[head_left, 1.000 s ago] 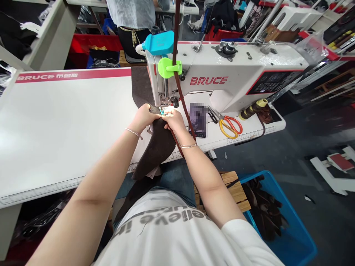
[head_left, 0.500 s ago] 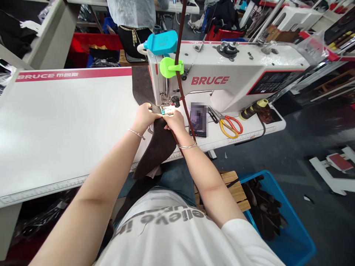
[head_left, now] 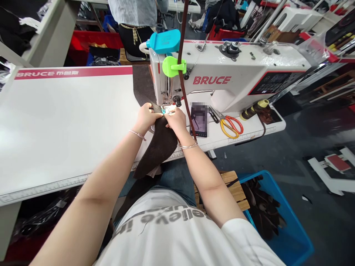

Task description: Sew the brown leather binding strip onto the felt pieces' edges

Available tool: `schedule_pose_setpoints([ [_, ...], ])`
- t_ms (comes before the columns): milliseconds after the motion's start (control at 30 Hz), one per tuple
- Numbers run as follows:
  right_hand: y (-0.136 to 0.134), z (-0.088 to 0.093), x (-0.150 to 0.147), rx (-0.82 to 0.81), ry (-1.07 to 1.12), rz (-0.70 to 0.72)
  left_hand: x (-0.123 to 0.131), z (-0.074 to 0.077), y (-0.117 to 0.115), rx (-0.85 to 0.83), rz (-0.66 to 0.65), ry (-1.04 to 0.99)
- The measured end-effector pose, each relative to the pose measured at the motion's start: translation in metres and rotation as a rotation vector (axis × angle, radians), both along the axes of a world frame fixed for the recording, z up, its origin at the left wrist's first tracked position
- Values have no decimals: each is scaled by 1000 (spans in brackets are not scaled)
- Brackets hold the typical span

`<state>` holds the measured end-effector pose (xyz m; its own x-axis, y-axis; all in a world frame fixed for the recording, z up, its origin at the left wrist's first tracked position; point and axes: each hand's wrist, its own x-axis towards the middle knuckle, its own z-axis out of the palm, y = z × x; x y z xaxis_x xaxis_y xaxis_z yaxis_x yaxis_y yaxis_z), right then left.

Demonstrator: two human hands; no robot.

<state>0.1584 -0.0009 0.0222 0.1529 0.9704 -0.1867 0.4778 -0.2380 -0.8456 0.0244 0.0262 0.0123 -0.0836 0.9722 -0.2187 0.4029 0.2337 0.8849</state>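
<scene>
A dark brown piece of fabric (head_left: 159, 147) runs under the needle area of the white sewing machine (head_left: 212, 66) and hangs over the table's front edge. My left hand (head_left: 145, 117) pinches the fabric just left of the blue presser foot (head_left: 163, 110). On the other side of the foot, my right hand (head_left: 176, 120) is closed on the same fabric, its fingertips close to the left ones. A narrow brown strip (head_left: 182, 79) comes down in front of the machine head towards my right wrist. The needle tip and the exact seam are too small to make out.
Right of my hands lie a phone (head_left: 199, 120), scissors (head_left: 231, 125) with orange and yellow handles, and a thread cone (head_left: 254, 109). A blue bin (head_left: 294, 221) with dark pieces stands on the floor at right. Another person (head_left: 134, 14) stands behind the machine.
The whole view has shifted very slightly. Both hands stay at the presser foot with the fabric, and the strip's lower end no longer shows below my right wrist.
</scene>
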Motion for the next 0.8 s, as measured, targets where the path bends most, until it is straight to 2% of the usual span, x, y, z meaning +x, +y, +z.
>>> schedule_pose_setpoints([
  [200, 2, 2, 0, -74, -12, -20, 2, -2, -1, -1, 25, -176],
  [433, 6, 1, 2, -80, 9, -7, 10, 12, -7, -122, 119, -408],
  [800, 8, 3, 2, -78, 77, 17, 5, 14, -4, -161, 124, -441],
])
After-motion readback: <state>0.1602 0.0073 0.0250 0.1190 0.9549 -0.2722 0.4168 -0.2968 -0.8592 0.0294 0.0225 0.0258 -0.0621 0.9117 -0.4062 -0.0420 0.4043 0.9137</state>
